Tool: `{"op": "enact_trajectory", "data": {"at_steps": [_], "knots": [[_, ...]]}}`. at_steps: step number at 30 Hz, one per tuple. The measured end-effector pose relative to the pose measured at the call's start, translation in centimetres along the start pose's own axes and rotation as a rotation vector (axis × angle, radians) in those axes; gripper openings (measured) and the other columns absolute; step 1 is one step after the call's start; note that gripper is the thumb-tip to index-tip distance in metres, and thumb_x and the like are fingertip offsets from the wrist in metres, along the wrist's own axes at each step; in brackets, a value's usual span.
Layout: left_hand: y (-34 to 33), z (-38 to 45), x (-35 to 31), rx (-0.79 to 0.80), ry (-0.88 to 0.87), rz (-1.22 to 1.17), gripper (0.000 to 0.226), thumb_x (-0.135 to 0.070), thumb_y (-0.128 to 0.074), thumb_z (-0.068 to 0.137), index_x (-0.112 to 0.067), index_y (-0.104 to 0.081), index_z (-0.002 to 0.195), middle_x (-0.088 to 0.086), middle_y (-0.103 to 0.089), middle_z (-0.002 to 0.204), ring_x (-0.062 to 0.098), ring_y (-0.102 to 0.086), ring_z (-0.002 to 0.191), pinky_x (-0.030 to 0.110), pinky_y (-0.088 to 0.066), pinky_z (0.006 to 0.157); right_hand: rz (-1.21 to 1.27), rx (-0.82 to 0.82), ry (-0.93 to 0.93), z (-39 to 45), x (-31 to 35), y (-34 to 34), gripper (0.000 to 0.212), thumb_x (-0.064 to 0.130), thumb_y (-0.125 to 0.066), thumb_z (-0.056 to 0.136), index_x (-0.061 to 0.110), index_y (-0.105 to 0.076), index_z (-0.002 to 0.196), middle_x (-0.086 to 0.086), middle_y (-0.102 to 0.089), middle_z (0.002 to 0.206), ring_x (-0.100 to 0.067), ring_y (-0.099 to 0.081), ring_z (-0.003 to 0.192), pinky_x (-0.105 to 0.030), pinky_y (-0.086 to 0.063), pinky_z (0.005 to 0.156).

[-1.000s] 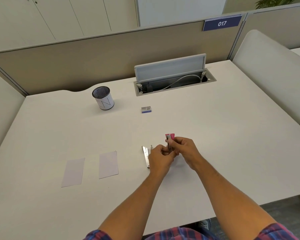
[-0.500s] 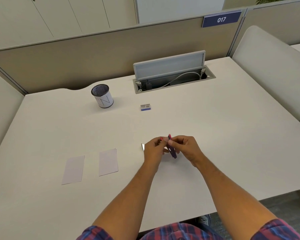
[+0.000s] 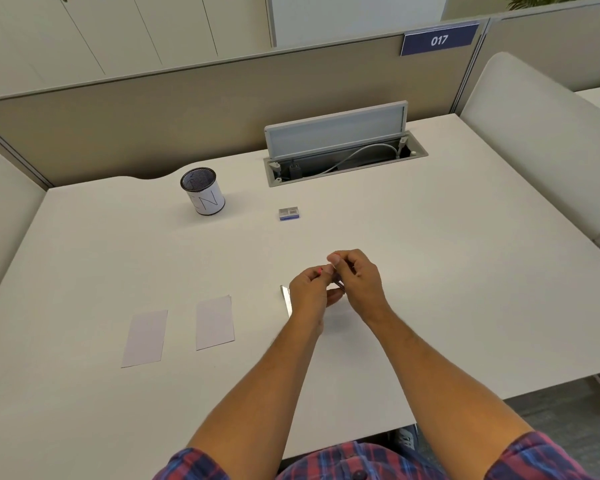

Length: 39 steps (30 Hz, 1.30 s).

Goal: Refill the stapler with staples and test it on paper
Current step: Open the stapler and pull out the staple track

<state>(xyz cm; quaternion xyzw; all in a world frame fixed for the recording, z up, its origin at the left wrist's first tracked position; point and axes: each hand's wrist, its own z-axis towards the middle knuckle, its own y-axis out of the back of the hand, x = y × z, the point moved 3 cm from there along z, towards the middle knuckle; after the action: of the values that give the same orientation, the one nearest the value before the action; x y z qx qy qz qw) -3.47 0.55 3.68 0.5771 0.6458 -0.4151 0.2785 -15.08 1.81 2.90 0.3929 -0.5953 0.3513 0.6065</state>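
I hold the small pink stapler (image 3: 336, 282) between my left hand (image 3: 309, 292) and right hand (image 3: 359, 278), both with a curled grip on it, just above the worktop (image 3: 430, 271). The staples (image 3: 286, 300) lie just left of my left hand, pointing away from me. The paper (image 3: 214, 322) is farther left, with lots of open room.

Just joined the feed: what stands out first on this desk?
Both hands meet at desk centre, left hand and right hand gripping a small pink stapler, mostly hidden. Two white paper slips lie to their left; a black mesh pen cup stands behind.
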Motion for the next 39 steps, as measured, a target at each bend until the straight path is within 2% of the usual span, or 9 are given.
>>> {"op": "enact_trajectory", "data": {"at_steps": [3,8,12,17,21,26,29,34,39], "knots": [[0.4,-0.2,0.2,-0.043,0.077,-0.204,0.020,-0.019,-0.065,0.098,-0.001,-0.068,0.103,0.015,-0.076,0.099,0.030,-0.075,0.076,0.031,-0.063,0.071,0.267,-0.211,-0.037,1.2,0.9,1.4,0.015,0.021,-0.057,0.102,0.016,-0.071,0.098,0.000,-0.059,0.079,-0.011,-0.052,0.068,-0.022,-0.043,0.065],[1.3,0.5,-1.3,0.008,0.062,-0.510,0.026,-0.014,-0.066,0.096,0.006,-0.062,0.112,0.021,-0.074,0.104,0.036,-0.076,0.088,0.036,-0.062,0.082,0.543,-0.360,-0.044,1.8,1.2,3.2,0.020,0.021,-0.060,0.102,0.006,-0.071,0.110,-0.004,-0.072,0.088,-0.015,-0.064,0.082,-0.023,-0.051,0.069],[1.4,1.2,-2.8,0.051,-0.024,-0.487,0.019,-0.012,-0.069,0.094,-0.002,-0.063,0.109,0.020,-0.074,0.106,0.034,-0.074,0.095,0.032,-0.062,0.084,0.779,-0.291,-0.161,1.0,0.0,3.5,0.017,0.010,-0.061,0.100,0.000,-0.069,0.111,-0.006,-0.076,0.094,-0.019,-0.072,0.096,-0.026,-0.058,0.085],[1.2,1.6,-2.6,0.034,-0.055,-0.393,0.014,-0.010,-0.062,0.099,-0.007,-0.066,0.112,0.012,-0.075,0.107,0.029,-0.074,0.097,0.032,-0.061,0.083,0.782,-0.107,-0.248,0.2,-1.4,4.0,0.020,-0.005,-0.052,0.100,-0.003,-0.066,0.114,-0.011,-0.075,0.103,-0.020,-0.073,0.098,-0.023,-0.059,0.085],[0.9,1.7,-2.3,0.067,-0.030,-0.265,0.019,-0.020,-0.054,0.104,-0.011,-0.065,0.116,0.007,-0.076,0.108,0.026,-0.073,0.098,0.041,-0.057,0.092,0.619,0.080,-0.332,-0.5,-2.3,4.8,0.024,-0.010,-0.054,0.096,-0.004,-0.066,0.115,-0.021,-0.074,0.107,-0.033,-0.074,0.100,-0.029,-0.061,0.087],[0.3,1.3,-2.5,0.057,-0.120,0.037,0.025,-0.022,-0.046,0.107,-0.012,-0.068,0.113,0.008,-0.074,0.092,0.021,-0.070,0.077,0.040,-0.062,0.076,0.166,0.437,-0.388,-1.3,-2.6,4.5,0.036,0.002,-0.070,0.084,0.002,-0.069,0.120,-0.021,-0.074,0.113,-0.035,-0.072,0.104,-0.035,-0.057,0.083],[0.1,0.9,-2.8,0.104,-0.307,0.347,0.023,-0.024,-0.051,0.103,-0.016,-0.072,0.103,0.003,-0.074,0.082,0.013,-0.058,0.060,0.030,-0.050,0.059,0.210,0.312,-0.325,-0.7,-1.6,4.0,0.028,0.016,-0.064,0.097,0.006,-0.068,0.123,-0.017,-0.074,0.115,-0.032,-0.072,0.092,-0.033,-0.053,0.075],[-0.5,-0.3,-3.3,0.249,-0.462,0.734,0.017,-0.024,-0.058,0.099,-0.028,-0.072,0.105,-0.003,-0.074,0.074,0.000,-0.055,0.057,0.011,-0.042,0.057,0.374,0.188,-0.293,0.5,-0.7,3.5,0.042,0.033,-0.050,0.105,0.000,-0.070,0.119,-0.014,-0.069,0.089,-0.018,-0.057,0.064,-0.027,-0.042,0.057],[0.0,-0.4,-3.5,0.322,-0.565,0.983,0.016,-0.022,-0.052,0.101,-0.035,-0.057,0.109,-0.007,-0.072,0.076,0.004,-0.052,0.054,0.022,-0.043,0.055,0.405,0.178,-0.322,0.1,-1.2,3.8,0.042,0.029,-0.053,0.104,-0.008,-0.072,0.111,-0.015,-0.066,0.083,-0.018,-0.056,0.062,-0.028,-0.045,0.059]]}}
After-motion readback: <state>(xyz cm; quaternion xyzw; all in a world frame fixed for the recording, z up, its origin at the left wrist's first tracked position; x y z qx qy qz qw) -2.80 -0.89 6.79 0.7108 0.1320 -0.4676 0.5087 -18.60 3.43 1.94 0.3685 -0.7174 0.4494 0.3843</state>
